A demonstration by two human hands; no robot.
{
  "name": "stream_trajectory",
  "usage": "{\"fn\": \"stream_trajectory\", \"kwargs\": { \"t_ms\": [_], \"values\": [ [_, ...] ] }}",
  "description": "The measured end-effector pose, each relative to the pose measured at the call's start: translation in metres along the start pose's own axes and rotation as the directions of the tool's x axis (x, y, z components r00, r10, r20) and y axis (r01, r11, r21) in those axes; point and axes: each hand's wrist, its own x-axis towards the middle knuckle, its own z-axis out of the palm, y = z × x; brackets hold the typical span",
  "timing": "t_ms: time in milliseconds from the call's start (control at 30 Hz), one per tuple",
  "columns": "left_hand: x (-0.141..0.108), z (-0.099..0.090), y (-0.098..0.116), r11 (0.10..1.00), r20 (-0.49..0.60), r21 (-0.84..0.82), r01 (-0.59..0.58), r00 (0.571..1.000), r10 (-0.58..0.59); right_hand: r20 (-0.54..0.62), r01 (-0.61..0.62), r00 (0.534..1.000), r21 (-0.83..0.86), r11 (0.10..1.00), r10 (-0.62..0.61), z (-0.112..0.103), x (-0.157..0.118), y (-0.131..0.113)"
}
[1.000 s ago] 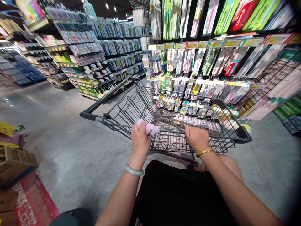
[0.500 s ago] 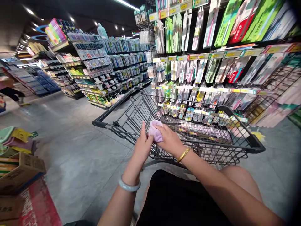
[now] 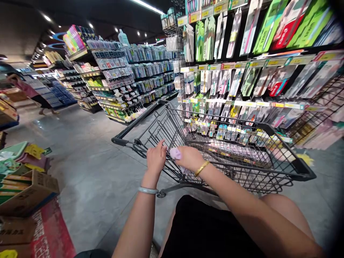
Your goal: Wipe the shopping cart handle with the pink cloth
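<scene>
My right hand is closed around a bunched light purple cloth, part of which pokes out at the fingertips and below the palm. Just left of the cloth, my left hand is raised with loosely bent fingers, a small gap from it, and nothing shows in its grasp. Both hands are above my lap, in front of the near side of a black wire shopping cart.
Racks of packaged toothbrushes stand behind the cart. More stocked shelves are at the back left. A cardboard box with green and orange packs is at the lower left. A person in pink bends at the far left.
My left hand has come off the purple cloth and moved left. The cloth is now mostly covered by my right hand. The view has shifted slightly left, showing more of the person.
</scene>
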Motion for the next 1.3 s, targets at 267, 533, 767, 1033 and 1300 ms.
{"fn": "stream_trajectory", "kwargs": {
  "t_ms": [267,533,767,1033,1300],
  "values": [
    [0.009,-0.006,0.054,0.998,0.09,0.062,-0.002,0.996,-0.004,-0.133,-0.264,0.961,-0.186,0.946,0.242,-0.019,-0.081,0.076],
    [0.027,0.02,0.119,0.99,0.358,-0.09,-0.111,0.924,0.136,-0.176,-0.026,0.984,0.07,0.997,0.038,-0.009,-0.089,0.083],
    [0.032,0.029,0.128,0.978,0.503,0.039,-0.206,0.85,0.159,-0.254,-0.542,0.824,-0.089,0.836,0.507,-0.04,-0.159,0.166],
    [0.042,0.03,0.138,0.988,0.617,0.039,-0.149,0.781,0.094,-0.328,-0.162,0.923,0.137,0.977,0.199,-0.01,-0.131,0.129],
    [0.045,0.037,0.131,0.991,0.603,0.033,-0.13,0.794,0.084,-0.545,-0.603,0.662,0.021,0.798,0.514,-0.019,-0.217,0.235]
  ]
}}
